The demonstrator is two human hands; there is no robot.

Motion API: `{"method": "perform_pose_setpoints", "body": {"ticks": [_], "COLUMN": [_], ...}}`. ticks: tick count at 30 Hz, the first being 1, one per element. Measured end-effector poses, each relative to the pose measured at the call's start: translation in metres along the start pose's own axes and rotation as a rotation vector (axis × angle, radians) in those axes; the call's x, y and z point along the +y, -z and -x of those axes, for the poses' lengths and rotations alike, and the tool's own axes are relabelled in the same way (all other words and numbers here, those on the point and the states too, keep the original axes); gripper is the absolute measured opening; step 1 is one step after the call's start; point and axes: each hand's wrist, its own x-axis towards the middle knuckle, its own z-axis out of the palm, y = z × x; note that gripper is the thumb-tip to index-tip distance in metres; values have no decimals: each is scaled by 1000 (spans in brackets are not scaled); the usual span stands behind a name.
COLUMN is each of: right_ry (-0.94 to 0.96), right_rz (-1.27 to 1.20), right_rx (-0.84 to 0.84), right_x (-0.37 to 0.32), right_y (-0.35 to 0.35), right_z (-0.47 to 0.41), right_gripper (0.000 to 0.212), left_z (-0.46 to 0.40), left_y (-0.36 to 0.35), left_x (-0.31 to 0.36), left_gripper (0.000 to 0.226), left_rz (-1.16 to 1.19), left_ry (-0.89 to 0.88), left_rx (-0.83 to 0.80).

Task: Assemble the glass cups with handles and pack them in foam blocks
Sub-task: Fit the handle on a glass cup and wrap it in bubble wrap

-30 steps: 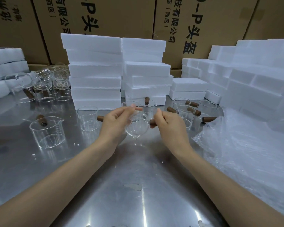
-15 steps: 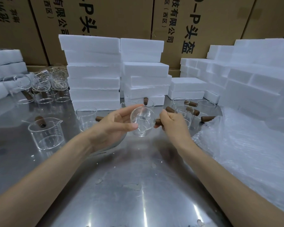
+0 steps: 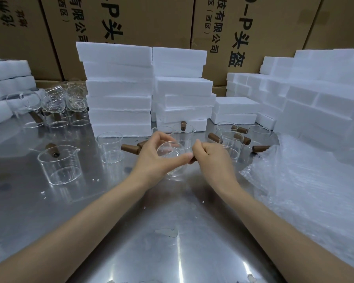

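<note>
Since half a second ago the left hand (image 3: 151, 158) is curling tighter around the glass cup (image 3: 171, 158), which is now sitting lower, just above the desk (image 3: 172, 231) between both hands. Its grip is holding the cup by the rim and side, thumb and fingers wrapped round. At the cup's right side, the right hand (image 3: 211, 158) is pinching the brown handle (image 3: 193, 159), its grip closed on it. Twisting too hard or off-axis is risking a cracked glass stub, and smooth glass could be slipping from the fingers onto the metal.
</note>
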Motion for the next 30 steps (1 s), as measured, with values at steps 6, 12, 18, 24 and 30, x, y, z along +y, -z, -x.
{"method": "perform_pose_setpoints", "body": {"ticks": [6, 12, 18, 24, 30], "right_ry": [15, -211, -486, 194, 108], "right_rz": [19, -241, -387, 232, 223], "right_rx": [6, -41, -203, 55, -15], "right_x": [-1, 0, -3, -4, -3], "right_y": [-7, 5, 17, 17, 14], "right_z": [3, -7, -11, -7, -7], "right_gripper": [56, 56, 32, 46, 57], "left_z": [-5, -12, -2, -9, -12], "left_y": [-2, 8, 11, 9, 5], "left_x": [-2, 0, 0, 2, -2], "left_gripper": [21, 45, 70, 43, 65], "left_rz": [65, 157, -111, 96, 121], "left_ry": [29, -65, -124, 143, 240], "left_rx": [111, -236, -220, -109, -187]}}
